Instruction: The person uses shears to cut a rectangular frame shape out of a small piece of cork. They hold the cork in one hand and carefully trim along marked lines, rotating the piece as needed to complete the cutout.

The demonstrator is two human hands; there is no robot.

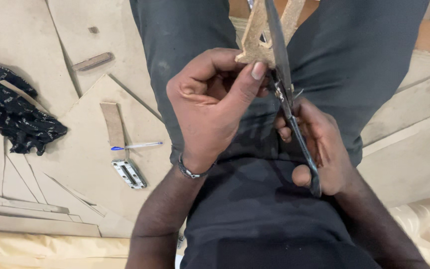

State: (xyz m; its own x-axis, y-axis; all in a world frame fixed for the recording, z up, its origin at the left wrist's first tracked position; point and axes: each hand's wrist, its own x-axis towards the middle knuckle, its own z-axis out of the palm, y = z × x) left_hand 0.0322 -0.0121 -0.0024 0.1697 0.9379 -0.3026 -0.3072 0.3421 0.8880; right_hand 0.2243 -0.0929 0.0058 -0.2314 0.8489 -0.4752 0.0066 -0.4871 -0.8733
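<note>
My left hand [210, 102] pinches a tan cut-out piece of board [256, 37] between thumb and fingers, holding it up over my lap. My right hand [319, 144] grips the handles of a pair of large dark metal scissors [287, 94]. The blades point away from me and lie against the board piece near my left thumb. A dark bracelet sits on my left wrist. My lap is covered by dark grey trousers [255, 199].
Tan board sheets [75, 164] lie on the floor at left. On them are a blue-capped pen [136, 146], a small metal bracket [129, 174], a narrow board strip [112, 123] and a black patterned cloth [13, 112]. More boards lie at right [409, 149].
</note>
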